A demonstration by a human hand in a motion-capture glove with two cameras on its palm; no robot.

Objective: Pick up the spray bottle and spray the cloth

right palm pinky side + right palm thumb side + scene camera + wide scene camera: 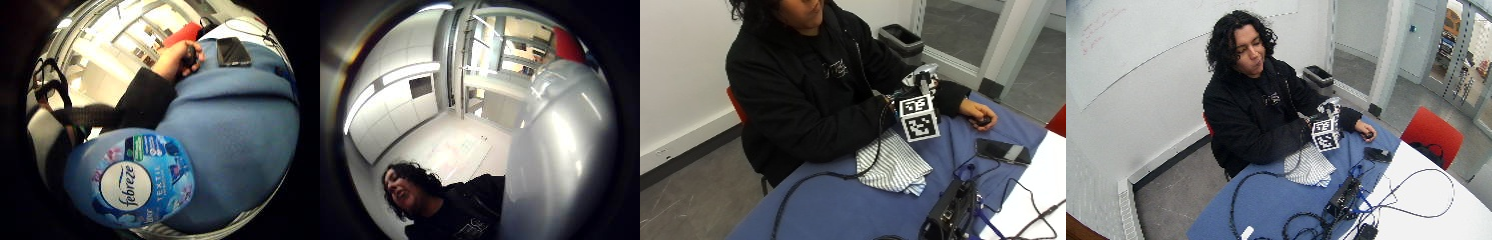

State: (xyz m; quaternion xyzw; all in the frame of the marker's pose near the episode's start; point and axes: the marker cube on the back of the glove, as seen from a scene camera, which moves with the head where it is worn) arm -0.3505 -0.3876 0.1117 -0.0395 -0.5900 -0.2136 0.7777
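Observation:
The spray bottle is up off the table in my gloved right hand, which grips its body. Only its pale trigger head shows above the hand in the outside view. In the little finger side palm view its blue Febreze label is close to the palm. In the thumb side palm view a silvery part of the spray bottle fills much of the picture. The blue-and-white striped cloth lies crumpled on the blue table, just below and in front of the raised hand.
The bare left hand rests on the table over a small black object. A phone lies beyond it. A black box with cables sits near the table's front. A bin stands on the floor behind.

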